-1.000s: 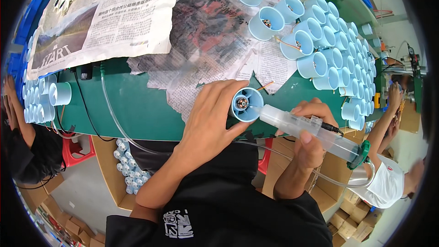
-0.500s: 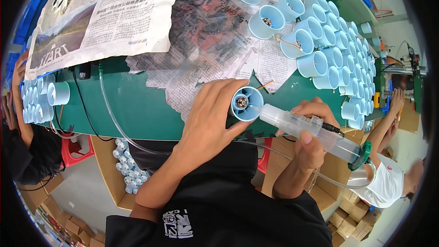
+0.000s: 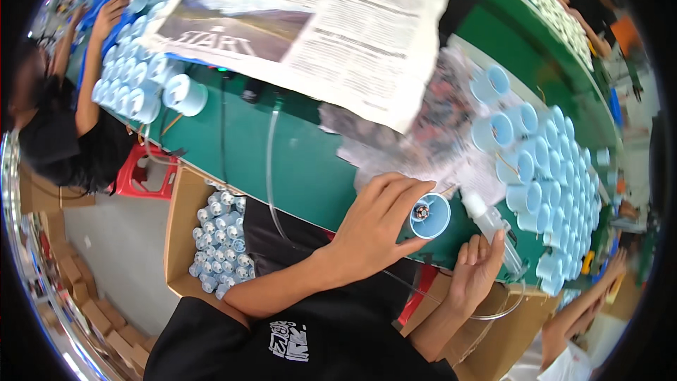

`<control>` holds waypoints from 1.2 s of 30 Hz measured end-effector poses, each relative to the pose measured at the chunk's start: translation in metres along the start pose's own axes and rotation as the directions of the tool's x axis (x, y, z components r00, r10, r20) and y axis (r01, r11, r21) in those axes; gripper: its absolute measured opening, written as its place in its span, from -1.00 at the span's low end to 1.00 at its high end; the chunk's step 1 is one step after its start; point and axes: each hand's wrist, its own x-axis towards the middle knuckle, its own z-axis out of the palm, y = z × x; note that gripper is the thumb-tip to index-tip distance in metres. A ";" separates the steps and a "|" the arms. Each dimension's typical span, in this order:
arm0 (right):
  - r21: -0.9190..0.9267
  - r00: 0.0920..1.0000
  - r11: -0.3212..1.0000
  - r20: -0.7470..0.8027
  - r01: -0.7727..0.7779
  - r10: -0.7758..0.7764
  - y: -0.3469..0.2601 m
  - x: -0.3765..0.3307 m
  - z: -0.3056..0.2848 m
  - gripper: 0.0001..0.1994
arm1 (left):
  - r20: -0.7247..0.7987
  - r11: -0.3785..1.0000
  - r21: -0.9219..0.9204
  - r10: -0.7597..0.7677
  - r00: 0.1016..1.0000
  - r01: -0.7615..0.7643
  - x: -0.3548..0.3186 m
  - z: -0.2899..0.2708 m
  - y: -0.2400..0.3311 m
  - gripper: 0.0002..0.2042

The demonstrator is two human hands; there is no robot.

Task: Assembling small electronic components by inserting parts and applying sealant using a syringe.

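Observation:
My left hand [image 3: 381, 229] is closed around a light blue plastic cup [image 3: 441, 216]. The cup's mouth is turned up, and a small round motor-like part with copper tones [image 3: 422, 212] sits inside. To its right, a clear dispensing syringe [image 3: 495, 234] slants over the green table, nozzle toward the far left and hose at its near end. My right hand [image 3: 471, 271] is beside the syringe, its fingers loosely curled and thumb apart. The thumb overlaps the barrel's edge, but the fingers do not wrap round it.
Many light blue cups [image 3: 543, 190] stand in rows at the right. Newspaper [image 3: 352, 42] covers the far table [image 3: 310, 169]; white parts lie on it. A clear hose [image 3: 270, 162] crosses the near edge. A cardboard box [image 3: 185, 222] holds small parts. Co-workers sit left and right.
The view has swung, shifting the scene rightward. The cup and syringe nozzle have come apart. My right hand's fingers have come off the syringe barrel; my left hand still holds the cup.

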 end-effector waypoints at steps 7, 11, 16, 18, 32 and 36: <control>0.410 0.935 0.849 0.254 -0.335 0.246 0.016 0.009 0.025 -0.69 | 0.018 0.996 0.041 -0.080 0.997 0.079 -0.013 -0.021 -0.016 -0.38; 0.263 0.875 0.837 0.220 -0.479 0.431 0.011 0.001 0.045 -0.48 | 0.076 0.998 -0.013 -0.066 0.995 0.067 -0.014 -0.026 -0.021 -0.35; -0.365 0.891 0.902 0.295 -0.229 0.346 0.009 -0.012 0.057 -0.33 | 0.099 0.997 -0.069 -0.023 0.995 0.030 -0.017 -0.031 -0.028 -0.38; -0.624 0.960 0.758 0.278 0.193 -0.016 0.007 -0.022 0.077 -0.43 | 0.093 0.998 -0.062 -0.003 0.996 0.009 -0.019 -0.028 -0.028 -0.39; 0.390 -0.358 -0.592 0.917 0.705 0.178 0.113 0.071 0.407 -0.88 | 0.008 0.997 -0.023 0.079 0.997 -0.079 -0.027 -0.023 -0.031 -0.42; 0.440 -0.426 -0.599 0.887 0.669 0.176 0.116 0.068 0.414 -0.85 | 0.051 0.998 0.003 0.057 0.997 -0.057 -0.028 -0.023 -0.031 -0.41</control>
